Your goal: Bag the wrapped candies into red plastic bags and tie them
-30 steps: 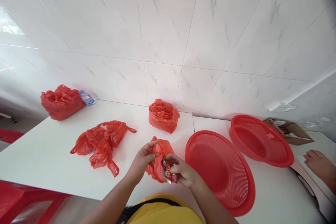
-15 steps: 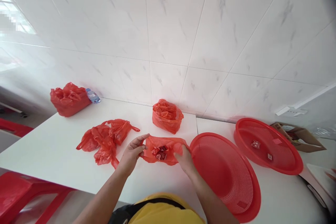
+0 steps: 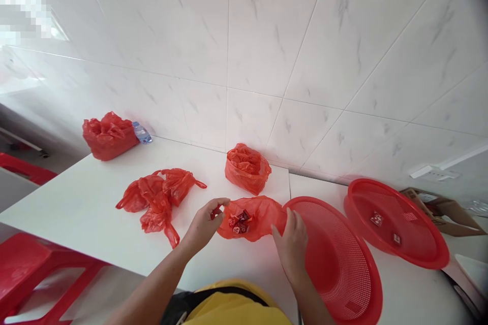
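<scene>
A thin red plastic bag (image 3: 267, 217) lies spread with its mouth open in front of me, several small dark red wrapped packets (image 3: 241, 222) inside it. My left hand (image 3: 206, 224) is closed on the bag's left edge between thumb and fingers. At the opposite end, my right hand (image 3: 293, 244) has its fingers around the bag's right edge, the thumb on the near side. Just behind the bag stands another red bag (image 3: 247, 168), stuffed with crumpled red plastic. Several tied red bags (image 3: 158, 195) lie to the left of my left hand.
A large red plastic basket (image 3: 328, 254) sits right of my right hand. Farther right, a second red basket (image 3: 396, 218) holds two small packets, with a cardboard box (image 3: 453, 216) behind. A full red bag (image 3: 109, 137) and a water bottle (image 3: 142, 133) stand far left.
The right hand has shifted right and turned, its fingers now showing at the bag's right edge. The bag's mouth has opened wider. The camera view has shifted slightly.
</scene>
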Available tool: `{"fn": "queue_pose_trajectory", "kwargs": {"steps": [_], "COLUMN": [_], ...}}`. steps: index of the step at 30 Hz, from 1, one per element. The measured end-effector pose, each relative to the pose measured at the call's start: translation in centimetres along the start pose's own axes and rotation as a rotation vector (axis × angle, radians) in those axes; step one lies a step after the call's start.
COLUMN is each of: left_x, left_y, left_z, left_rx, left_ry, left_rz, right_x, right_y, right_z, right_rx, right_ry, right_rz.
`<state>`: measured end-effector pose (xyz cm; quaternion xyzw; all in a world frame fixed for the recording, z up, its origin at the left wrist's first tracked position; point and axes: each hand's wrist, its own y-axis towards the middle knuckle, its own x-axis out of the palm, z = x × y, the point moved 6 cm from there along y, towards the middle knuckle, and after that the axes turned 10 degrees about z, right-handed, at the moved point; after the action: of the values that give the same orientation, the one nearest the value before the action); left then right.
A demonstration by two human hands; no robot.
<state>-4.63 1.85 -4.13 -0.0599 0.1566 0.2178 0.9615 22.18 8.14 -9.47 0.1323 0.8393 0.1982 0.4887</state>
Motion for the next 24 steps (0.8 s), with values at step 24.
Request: {"fn": "queue_pose_trajectory", "kwargs": {"steps": [24], "left_x": [3.7], "left_y": [-2.4], "left_z": [6.0], "left_rx": [-0.015], "left_ry": [-0.356], "left_rz": [-0.305], "right_x": [-3.3], "right_y": [-2.2], "right_z": [-13.3], "right_rx": [0.259], "right_ry": [1.056], "right_rz": [-0.748]}}
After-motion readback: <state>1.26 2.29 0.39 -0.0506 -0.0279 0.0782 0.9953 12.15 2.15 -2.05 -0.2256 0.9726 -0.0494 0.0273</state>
